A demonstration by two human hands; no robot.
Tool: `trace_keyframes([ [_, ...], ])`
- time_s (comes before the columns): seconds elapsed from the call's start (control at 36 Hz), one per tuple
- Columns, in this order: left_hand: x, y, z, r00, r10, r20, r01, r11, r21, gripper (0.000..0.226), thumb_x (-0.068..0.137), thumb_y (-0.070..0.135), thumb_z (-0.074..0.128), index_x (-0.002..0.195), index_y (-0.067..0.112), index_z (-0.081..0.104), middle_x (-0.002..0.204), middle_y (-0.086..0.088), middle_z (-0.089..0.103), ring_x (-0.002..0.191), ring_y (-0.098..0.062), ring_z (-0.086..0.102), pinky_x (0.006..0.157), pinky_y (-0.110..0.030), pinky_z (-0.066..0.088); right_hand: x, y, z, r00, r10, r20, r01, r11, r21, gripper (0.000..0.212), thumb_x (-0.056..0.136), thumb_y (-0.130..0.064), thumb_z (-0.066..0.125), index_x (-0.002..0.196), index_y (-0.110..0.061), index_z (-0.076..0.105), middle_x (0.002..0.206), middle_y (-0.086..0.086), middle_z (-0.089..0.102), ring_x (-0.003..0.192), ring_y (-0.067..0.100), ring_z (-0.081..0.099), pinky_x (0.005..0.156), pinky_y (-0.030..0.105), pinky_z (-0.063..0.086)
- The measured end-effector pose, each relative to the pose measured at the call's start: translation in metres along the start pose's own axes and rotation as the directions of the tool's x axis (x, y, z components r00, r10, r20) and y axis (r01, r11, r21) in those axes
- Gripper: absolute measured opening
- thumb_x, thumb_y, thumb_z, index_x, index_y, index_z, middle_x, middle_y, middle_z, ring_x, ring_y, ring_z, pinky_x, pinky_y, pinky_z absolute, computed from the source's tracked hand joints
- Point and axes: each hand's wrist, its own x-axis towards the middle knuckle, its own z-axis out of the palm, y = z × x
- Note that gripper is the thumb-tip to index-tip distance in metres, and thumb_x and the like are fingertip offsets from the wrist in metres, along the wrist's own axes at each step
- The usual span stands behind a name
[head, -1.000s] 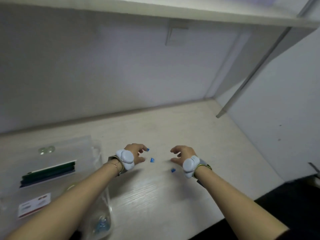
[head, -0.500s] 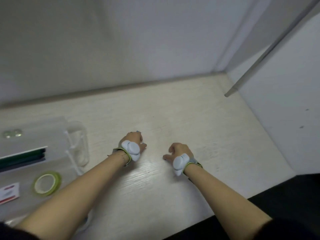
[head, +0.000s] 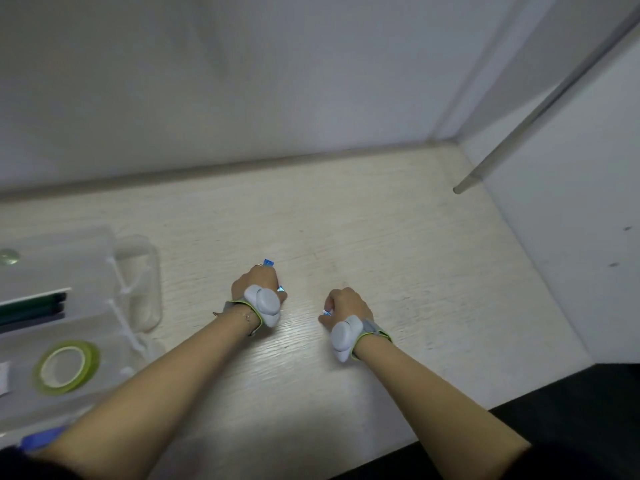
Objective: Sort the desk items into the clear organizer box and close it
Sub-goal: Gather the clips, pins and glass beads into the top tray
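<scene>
1. Already curled, both hands rest mid-desk (head: pixel 415 237): the left hand (head: pixel 258 284) grasps small blue pieces (head: pixel 268 262), and the right hand (head: pixel 346 303) pinches another blue piece (head: pixel 326 311).
2. Leftward, along the desk's left edge, lies the open clear organizer box (head: pixel 135 271), nearer the left hand; green tape roll (head: pixel 66 367) and dark pens (head: pixel 33 306) sit inside.

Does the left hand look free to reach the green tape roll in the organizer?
Probably not yet: the left hand grips small blue pieces. The tape roll lies uncovered in the open organizer.
</scene>
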Motion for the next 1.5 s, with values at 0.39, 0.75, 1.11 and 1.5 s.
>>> trace_keyframes([
  [0.39, -0.012, -0.012, -0.008, 0.997, 0.061, -0.057, -0.072, 0.970, -0.233, 0.006, 0.084, 0.019, 0.060, 0.089, 0.016, 0.064, 0.111, -0.008, 0.067, 0.093, -0.023, 0.061, 0.079, -0.029, 0.050, -0.004, 0.002, -0.003, 0.991, -0.060, -0.122, 0.076, 0.988, 0.131, 0.014, 0.079, -0.008, 0.054, 0.082, -0.017, 0.065, 0.096, 0.006, 0.069, 0.089, 0.025, 0.063, 0.065, 0.024, 0.043],
  [0.75, -0.056, -0.059, -0.083, 0.957, 0.028, -0.289, -0.172, 0.857, -0.486, 0.010, 0.080, 0.012, 0.064, 0.090, 0.010, 0.067, 0.098, -0.011, 0.071, 0.087, -0.026, 0.061, 0.078, -0.026, 0.048, -0.002, -0.093, -0.061, 0.920, -0.277, -0.279, 0.321, 0.939, 0.127, 0.025, 0.084, -0.003, 0.058, 0.104, -0.009, 0.071, 0.105, 0.012, 0.068, 0.094, 0.025, 0.063, 0.074, 0.014, 0.037],
  [1.11, -0.093, -0.188, -0.140, 0.839, -0.205, -0.503, -0.145, 0.808, -0.571, 0.030, 0.071, 0.013, 0.068, 0.053, 0.031, 0.052, 0.068, 0.005, 0.065, 0.063, -0.012, 0.055, 0.053, -0.012, 0.038, -0.030, -0.240, -0.057, 0.817, -0.496, -0.294, 0.555, 0.815, 0.167, 0.014, 0.079, -0.001, 0.065, 0.093, -0.002, 0.067, 0.083, 0.008, 0.065, 0.074, 0.017, 0.056, 0.070, 0.017, 0.042],
  [1.5, -0.093, -0.253, -0.144, 0.865, -0.182, -0.467, -0.091, 0.859, -0.503, 0.028, 0.081, -0.002, 0.046, 0.087, 0.009, 0.071, 0.100, -0.011, 0.072, 0.092, -0.028, 0.064, 0.075, -0.024, 0.048, -0.027, -0.304, -0.025, 0.787, -0.569, -0.238, 0.596, 0.801, 0.058, 0.024, 0.082, 0.000, 0.054, 0.097, -0.007, 0.071, 0.096, 0.013, 0.073, 0.091, 0.025, 0.066, 0.072, 0.016, 0.042],
])
